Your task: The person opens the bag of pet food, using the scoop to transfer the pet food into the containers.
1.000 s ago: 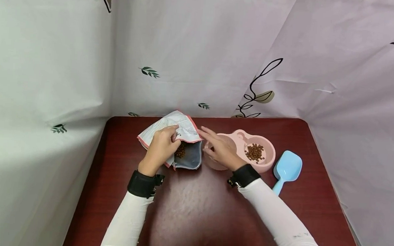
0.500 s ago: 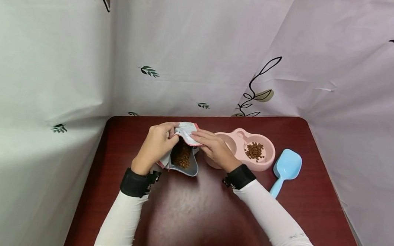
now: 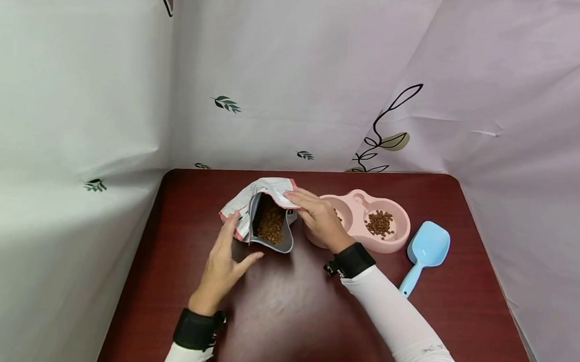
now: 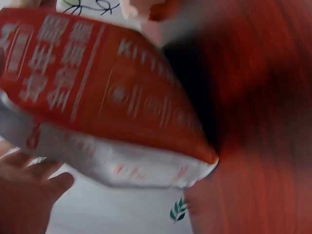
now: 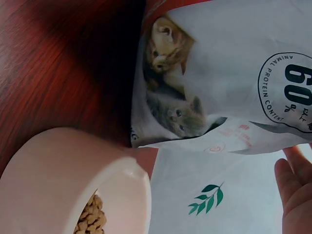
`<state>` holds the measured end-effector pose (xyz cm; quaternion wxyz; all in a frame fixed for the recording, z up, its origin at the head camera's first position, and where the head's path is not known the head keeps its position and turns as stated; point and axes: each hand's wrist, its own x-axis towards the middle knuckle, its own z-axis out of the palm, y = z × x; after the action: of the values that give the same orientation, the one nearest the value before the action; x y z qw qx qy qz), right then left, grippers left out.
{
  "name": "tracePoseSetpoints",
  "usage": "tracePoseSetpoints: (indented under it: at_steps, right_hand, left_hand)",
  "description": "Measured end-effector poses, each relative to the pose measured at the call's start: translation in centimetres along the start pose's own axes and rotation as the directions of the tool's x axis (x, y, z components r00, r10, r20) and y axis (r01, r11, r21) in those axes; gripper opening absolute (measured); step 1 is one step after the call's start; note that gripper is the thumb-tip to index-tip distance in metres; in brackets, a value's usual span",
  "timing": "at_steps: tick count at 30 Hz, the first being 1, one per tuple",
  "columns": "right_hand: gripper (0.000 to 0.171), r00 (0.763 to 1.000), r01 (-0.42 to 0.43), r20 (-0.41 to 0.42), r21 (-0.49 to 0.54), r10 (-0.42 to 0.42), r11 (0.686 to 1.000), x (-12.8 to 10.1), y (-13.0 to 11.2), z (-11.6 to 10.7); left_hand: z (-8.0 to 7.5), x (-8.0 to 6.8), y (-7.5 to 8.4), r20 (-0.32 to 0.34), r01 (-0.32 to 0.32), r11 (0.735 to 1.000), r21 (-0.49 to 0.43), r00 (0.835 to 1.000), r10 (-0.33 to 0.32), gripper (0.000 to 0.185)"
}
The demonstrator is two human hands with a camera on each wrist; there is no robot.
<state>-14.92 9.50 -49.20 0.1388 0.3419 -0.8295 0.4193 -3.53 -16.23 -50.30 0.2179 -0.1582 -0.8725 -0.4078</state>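
A white and red cat food bag (image 3: 243,201) stands on the table with its mouth spread, showing brown kibble (image 3: 271,224) inside. Its orange-red KITTEN side (image 4: 131,92) fills much of the left wrist view. My left hand (image 3: 220,270) is at the bag's left, thumb spread away from extended fingers that reach its side; nothing is in its grasp. My right hand (image 3: 323,220) lays its extended fingers on the upper right edge of the bag mouth. In the right wrist view, that hand (image 5: 298,195) shows beside the bag's kitten-picture side (image 5: 229,63).
Right of the bag, a pink double bowl (image 3: 358,224) holds kibble in both hollows, the left partly behind my right hand. A light blue scoop (image 3: 428,244) lies farther right on the dark red table (image 3: 282,323). White patterned cloth (image 3: 285,82) stands behind.
Both hands were at the bag's top, the left gripping its rim. The left has let go and moved down toward me. The bag mouth now gapes wider, its kibble in plain sight.
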Motion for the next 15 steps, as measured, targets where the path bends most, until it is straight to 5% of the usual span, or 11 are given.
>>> tracePoseSetpoints:
  at_steps: [5, 15]
  right_hand:
    - [0.035, 0.999, -0.039, 0.016, 0.008, 0.039, 0.999, 0.1, 0.0, 0.0]
    - [0.036, 0.995, -0.103, 0.019, 0.049, 0.102, 0.994, -0.4, -0.1, -0.3]
  left_hand:
    - [2.2, 0.3, 0.2, -0.209, -0.112, 0.994, -0.003, 0.972, 0.109, 0.055]
    - [3.3, 0.6, 0.3, -0.251, -0.143, 0.988, 0.058, 0.956, 0.153, 0.042]
